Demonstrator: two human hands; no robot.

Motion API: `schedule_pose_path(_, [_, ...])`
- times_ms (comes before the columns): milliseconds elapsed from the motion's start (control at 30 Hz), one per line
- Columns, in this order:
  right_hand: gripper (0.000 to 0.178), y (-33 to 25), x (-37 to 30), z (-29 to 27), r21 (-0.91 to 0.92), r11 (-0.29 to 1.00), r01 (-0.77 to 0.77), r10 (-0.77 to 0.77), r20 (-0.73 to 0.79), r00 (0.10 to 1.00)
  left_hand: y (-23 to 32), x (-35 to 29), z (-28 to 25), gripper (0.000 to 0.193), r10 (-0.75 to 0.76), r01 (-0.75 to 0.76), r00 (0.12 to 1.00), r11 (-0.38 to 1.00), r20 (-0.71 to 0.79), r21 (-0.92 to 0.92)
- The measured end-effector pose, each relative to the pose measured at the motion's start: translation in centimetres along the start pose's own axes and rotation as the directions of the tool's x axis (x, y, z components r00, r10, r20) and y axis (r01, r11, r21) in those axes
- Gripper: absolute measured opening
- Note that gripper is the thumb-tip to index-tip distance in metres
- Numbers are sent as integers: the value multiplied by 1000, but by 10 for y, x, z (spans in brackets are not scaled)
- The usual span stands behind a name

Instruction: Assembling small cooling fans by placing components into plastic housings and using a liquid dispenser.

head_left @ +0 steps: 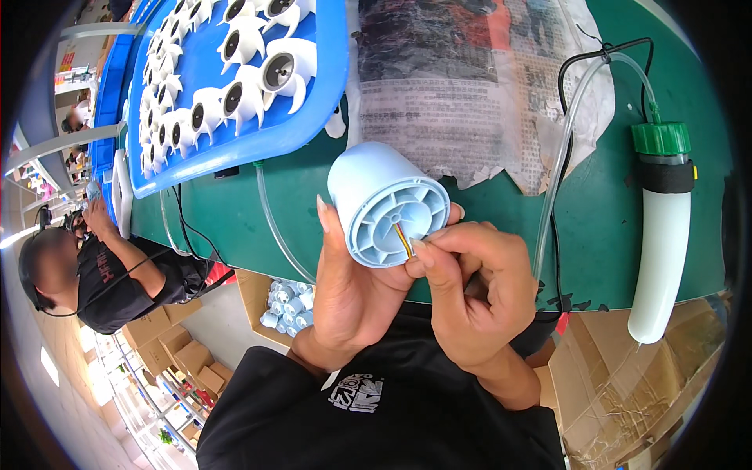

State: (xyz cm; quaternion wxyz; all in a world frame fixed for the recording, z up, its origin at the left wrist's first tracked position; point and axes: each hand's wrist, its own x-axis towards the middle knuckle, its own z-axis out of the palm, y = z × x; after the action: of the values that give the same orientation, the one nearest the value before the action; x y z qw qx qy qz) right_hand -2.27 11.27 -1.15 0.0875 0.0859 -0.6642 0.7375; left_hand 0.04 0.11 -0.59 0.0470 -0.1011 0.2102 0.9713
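Probably light and stiff, the blue housing — best held round its sides — fills the left hand's grip; the right hand pinches fragile-looking wires.

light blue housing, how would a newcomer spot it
Find the newspaper on the green table. Below its left side, the left hand holds the light blue housing. Unlike the heaped blue parts, it is held up, with coloured wires at its ribbed end.

Counter: green top, runs left to right
Floor: pale grey, near left
Shelving: light-coloured racks, loaded, left
Lights: bright white strips, far left
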Motion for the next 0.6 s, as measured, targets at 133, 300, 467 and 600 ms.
schedule_pose_path(133, [19,-1,0,-1,2,1000,-1,1,-4,1000,0,0,-1,80,19,-20,1000,998,14,55])
schedule_pose_path(300, [20,-2,1,-2,-9,1000,25,-25,1,1000,-3,-1,3,82,53,-53,999,998,3,14])
schedule_pose_path(467, [21,0,0,-2,-6,999,42,-42,-17,999,-1,0,3,82,14,-14,1000,998,13,65])
schedule_pose_path(600, [21,-2,3,-2,-44,996,78,-78,12,997,0,1,2,80,2,-3,1000,996,19,84])
